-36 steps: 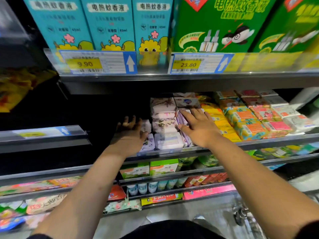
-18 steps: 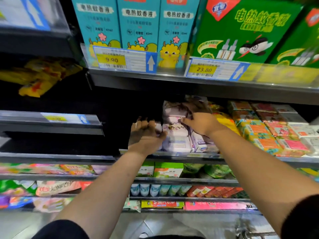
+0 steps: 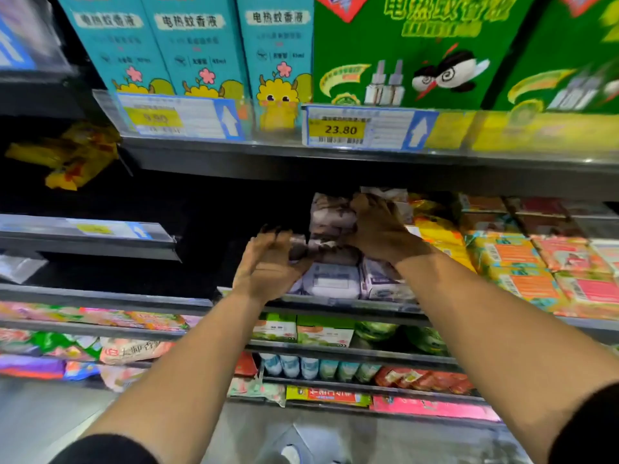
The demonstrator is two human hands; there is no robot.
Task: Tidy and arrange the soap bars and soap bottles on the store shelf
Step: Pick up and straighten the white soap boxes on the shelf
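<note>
On the mid-level shelf [image 3: 335, 301], under the upper shelf [image 3: 335, 164], the lilac soap packs [image 3: 331, 226] sit in a stack several layers high, with the lowest packs at the front lip of the shelf. Left hand [image 3: 268, 266]: back toward the camera, fingers bent, positioned against the left side of the stack, with the thumb side touching a small pack there; blur prevents confirming whether the fingers close on that pack. Right hand [image 3: 382, 229]: reaches deeper, fingers curled over the top rear packs of the stack and gripping them from the right. Both forearms are bare, with dark sleeves [image 3: 110, 450] at the lower frame edge. Immediately right of the stack lies a row of yellow packs [image 3: 438, 236], and further right are yellow-and-orange packs [image 3: 512, 259] and pink packs [image 3: 589, 289], laid flat in rows running front to back. Above, the upper shelf carries teal boxes [image 3: 197, 45] on the left and green boxes [image 3: 402, 45] on the right; its front rail holds a price tag reading 23.80 [image 3: 338, 128] and a second, blurred yellow tag [image 3: 155, 118]. Below the soap shelf, one level holds green-and-white boxes [image 3: 301, 329]; the next level down holds a row of small white and teal bottles [image 3: 301, 366], upright and side by side. Yellow packets [image 3: 67, 155] lie in the dark bay to the left of the hands.
</note>
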